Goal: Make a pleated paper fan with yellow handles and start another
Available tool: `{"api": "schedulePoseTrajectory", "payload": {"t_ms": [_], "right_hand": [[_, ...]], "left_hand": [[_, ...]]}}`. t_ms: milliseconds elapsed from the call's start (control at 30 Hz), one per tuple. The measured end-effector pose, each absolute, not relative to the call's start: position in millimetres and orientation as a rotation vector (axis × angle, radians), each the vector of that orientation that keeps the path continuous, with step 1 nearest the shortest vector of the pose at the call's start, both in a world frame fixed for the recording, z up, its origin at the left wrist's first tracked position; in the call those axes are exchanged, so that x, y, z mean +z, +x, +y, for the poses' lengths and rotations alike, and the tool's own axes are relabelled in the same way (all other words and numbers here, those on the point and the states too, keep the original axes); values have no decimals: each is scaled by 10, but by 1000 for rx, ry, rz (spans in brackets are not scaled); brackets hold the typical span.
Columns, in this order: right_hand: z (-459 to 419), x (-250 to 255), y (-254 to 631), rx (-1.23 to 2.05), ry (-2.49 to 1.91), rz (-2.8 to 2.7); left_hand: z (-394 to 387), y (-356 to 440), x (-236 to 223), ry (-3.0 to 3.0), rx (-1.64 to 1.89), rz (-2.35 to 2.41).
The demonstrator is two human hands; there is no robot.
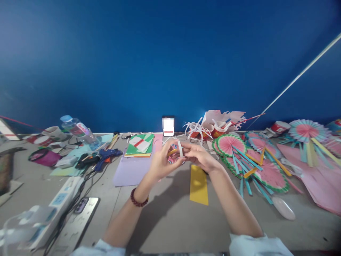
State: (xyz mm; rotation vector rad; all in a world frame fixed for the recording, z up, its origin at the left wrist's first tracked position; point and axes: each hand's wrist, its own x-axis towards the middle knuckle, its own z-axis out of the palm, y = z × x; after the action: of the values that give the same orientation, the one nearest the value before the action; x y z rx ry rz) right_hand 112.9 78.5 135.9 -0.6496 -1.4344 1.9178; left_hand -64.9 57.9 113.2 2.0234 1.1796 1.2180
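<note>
My left hand (163, 161) is closed around a small pleated paper fan (172, 158) with pink and blue stripes; a yellow strip crosses it. A narrow, curved white strip (180, 148) stands upright between my two hands. The fingers of my right hand (198, 155) are bent against this strip from the right, their tips partly hidden. Whether the strip is paper or the edge of a tape roll I cannot tell. Below my right hand a yellow paper rectangle (199, 186) lies on the grey table (170, 220).
Finished paper fans (270, 174) and a white, spoon-shaped piece (283, 208) lie right. Paper cups (220, 128) stand behind. To the left are coloured sheets (130, 172), a blue glue gun (106, 156), a bottle (80, 129), a phone (82, 217) and a power strip (58, 206).
</note>
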Motion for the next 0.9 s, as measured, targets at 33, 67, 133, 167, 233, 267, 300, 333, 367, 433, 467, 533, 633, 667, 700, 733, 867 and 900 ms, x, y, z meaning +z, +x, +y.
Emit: {"api": "schedulePoseTrajectory", "payload": {"t_ms": [33,67,133,167,233,267,300,333,367,433,467,533,633,667,700,733,867,900], "right_hand": [[794,1359,1130,1934,-636,-1443],[802,1354,1129,1938,-626,-1458],[813,1327,1125,1907,-631,-1516],[815,1307,1123,1870,-642,-1561],[813,1265,1120,1770,-668,-1686],[809,1247,1118,1720,-676,-1755],[805,1232,1116,1675,-677,-1817],[801,1222,1111,1636,-675,-1870],[797,1215,1105,1602,-677,-1907],[794,1209,1088,1553,-696,-1929],[794,1207,1078,1537,-707,-1925],[794,1201,1061,1530,-713,-1908],[797,1179,1045,1584,-675,-1883],[798,1171,1043,1605,-661,-1876],[799,1163,1042,1619,-653,-1872],[800,1158,1041,1622,-652,-1870],[800,1159,1033,1542,-701,-1888],[800,1161,1028,1516,-715,-1893]], "left_hand": [[590,-652,1126,1993,1202,1166],[603,-653,1115,1939,1208,1143],[640,-650,1088,1786,1240,1084],[660,-646,1076,1704,1255,1062],[705,-638,1057,1561,1288,1042],[728,-635,1050,1505,1308,1044],[751,-632,1044,1460,1330,1050],[772,-631,1038,1422,1352,1058],[790,-631,1031,1393,1372,1067],[815,-635,1015,1367,1391,1082],[820,-639,1006,1367,1400,1090],[813,-653,991,1402,1406,1114],[772,-676,995,1516,1435,1204],[755,-682,1005,1559,1452,1240],[739,-685,1018,1600,1466,1270],[726,-688,1031,1635,1475,1296],[708,-694,1055,1747,1474,1391],[709,-697,1048,1773,1488,1418]]}}
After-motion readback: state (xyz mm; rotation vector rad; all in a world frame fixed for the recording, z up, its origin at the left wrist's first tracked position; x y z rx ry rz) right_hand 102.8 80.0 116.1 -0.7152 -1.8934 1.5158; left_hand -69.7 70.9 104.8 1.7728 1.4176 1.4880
